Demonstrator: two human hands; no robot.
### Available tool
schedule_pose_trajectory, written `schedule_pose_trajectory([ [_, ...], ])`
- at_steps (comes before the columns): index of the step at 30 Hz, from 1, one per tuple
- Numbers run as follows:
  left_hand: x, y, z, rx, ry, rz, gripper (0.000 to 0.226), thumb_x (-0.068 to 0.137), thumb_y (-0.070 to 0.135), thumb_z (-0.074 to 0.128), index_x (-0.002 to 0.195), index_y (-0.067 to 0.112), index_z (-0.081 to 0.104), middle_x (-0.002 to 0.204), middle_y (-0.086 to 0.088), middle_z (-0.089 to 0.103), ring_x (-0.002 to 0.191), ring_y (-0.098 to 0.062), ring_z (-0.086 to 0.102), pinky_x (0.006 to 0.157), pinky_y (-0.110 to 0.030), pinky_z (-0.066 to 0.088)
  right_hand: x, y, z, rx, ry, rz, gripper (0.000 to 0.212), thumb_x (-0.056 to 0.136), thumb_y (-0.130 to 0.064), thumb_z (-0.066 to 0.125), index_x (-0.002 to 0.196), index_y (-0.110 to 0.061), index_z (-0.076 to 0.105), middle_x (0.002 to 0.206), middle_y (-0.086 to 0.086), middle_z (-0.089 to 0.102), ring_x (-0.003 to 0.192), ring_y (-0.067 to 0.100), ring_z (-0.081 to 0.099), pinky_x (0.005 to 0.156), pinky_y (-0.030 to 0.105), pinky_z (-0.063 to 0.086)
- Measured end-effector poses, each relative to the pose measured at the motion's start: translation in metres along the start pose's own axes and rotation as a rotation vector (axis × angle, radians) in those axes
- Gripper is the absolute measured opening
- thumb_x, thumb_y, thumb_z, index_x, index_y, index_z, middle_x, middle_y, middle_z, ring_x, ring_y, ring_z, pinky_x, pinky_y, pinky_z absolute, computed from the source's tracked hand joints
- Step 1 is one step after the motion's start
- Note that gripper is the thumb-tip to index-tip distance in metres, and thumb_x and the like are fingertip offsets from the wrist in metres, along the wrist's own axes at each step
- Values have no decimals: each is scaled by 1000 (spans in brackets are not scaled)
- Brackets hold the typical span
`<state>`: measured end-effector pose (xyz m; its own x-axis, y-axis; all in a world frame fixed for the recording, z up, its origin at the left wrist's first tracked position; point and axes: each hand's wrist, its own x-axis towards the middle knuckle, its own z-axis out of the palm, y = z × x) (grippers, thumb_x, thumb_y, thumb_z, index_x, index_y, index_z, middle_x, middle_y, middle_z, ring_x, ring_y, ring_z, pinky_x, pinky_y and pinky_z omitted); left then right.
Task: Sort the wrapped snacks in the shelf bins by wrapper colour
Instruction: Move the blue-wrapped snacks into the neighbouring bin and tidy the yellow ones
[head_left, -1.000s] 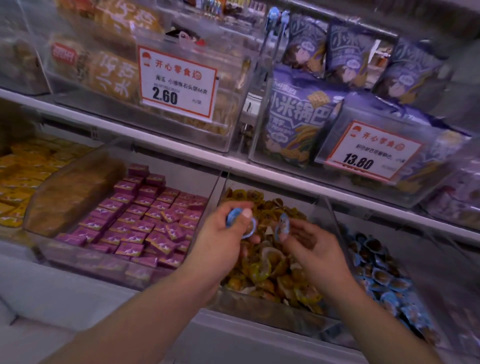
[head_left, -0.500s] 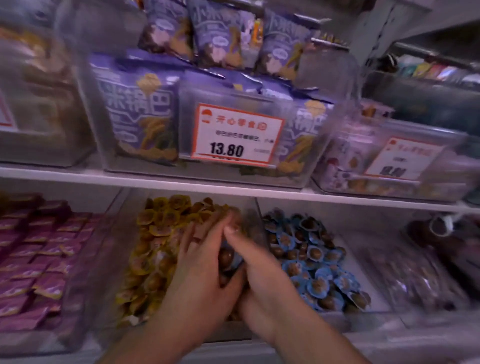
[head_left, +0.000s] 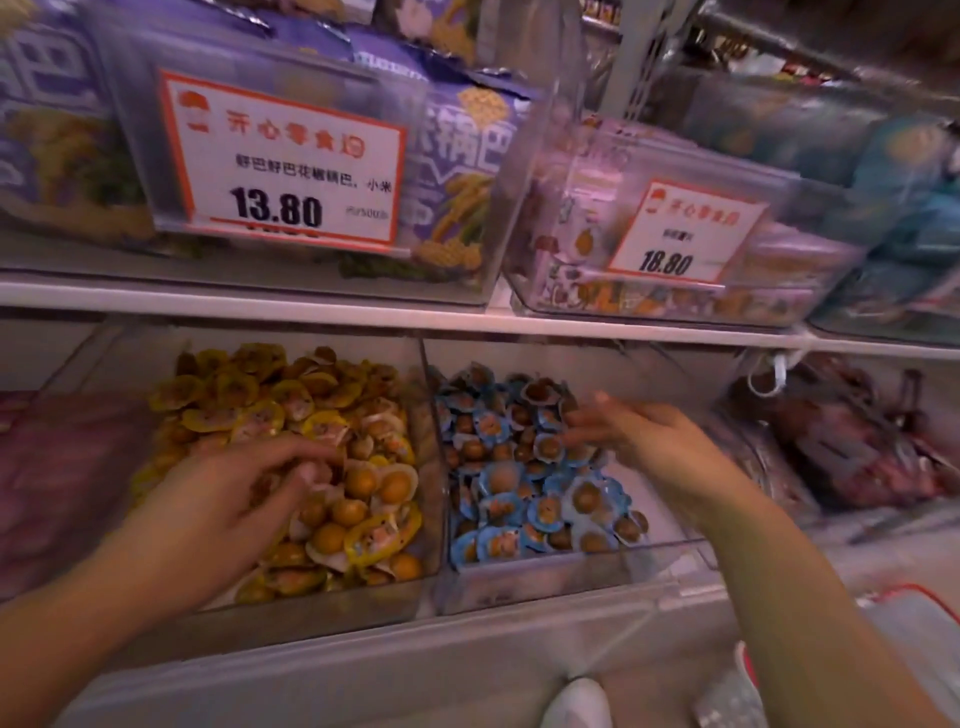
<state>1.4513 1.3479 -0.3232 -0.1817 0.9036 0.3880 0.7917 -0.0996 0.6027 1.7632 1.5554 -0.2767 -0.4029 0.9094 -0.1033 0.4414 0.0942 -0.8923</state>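
shop: price tags (head_left: 283, 161), snack bins (head_left: 322, 603)

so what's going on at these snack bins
A person is sorting small wrapped snacks on a shop shelf. The left hand digs, fingers curled, into the bin of yellow-wrapped snacks. The right hand reaches with loose fingers over the blue-wrapped snacks in the next bin. Whether either hand holds one is unclear.
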Motion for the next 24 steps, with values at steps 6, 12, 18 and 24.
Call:
schedule_pose_trajectory([
  [6,-9,-4,-36,48,349,-48,20,91,31,54,101,41,69,84,25,66,60,4,57,54,-10,41,-7,-43,51,191,389,-397,21,89,-7,57,83,-18,73,67,-2,73,60,11,69,59,22,53],
  [12,-32,-22,-83,336,309,-139,32,82,31,54,108,24,71,105,-1,61,99,-25,60,91,-43,48,-54,-79,168,-246,-327,-666,23,97,-32,50,107,-44,67,92,-22,70,83,4,67,73,20,53],
  [18,-61,-51,-90,229,177,-166,44,87,35,54,128,22,62,139,-1,50,129,-16,50,107,-41,42,-59,-89,244,-498,-905,-247,61,101,-54,31,127,-11,63,132,0,63,123,10,55,108,21,38],
  [24,-67,-59,-91,191,139,-141,47,88,38,55,134,29,56,150,3,42,135,-13,44,111,-35,38,-46,-98,268,-656,-992,-180,57,100,-59,26,140,-31,55,151,-14,43,136,2,36,110,18,23],
])
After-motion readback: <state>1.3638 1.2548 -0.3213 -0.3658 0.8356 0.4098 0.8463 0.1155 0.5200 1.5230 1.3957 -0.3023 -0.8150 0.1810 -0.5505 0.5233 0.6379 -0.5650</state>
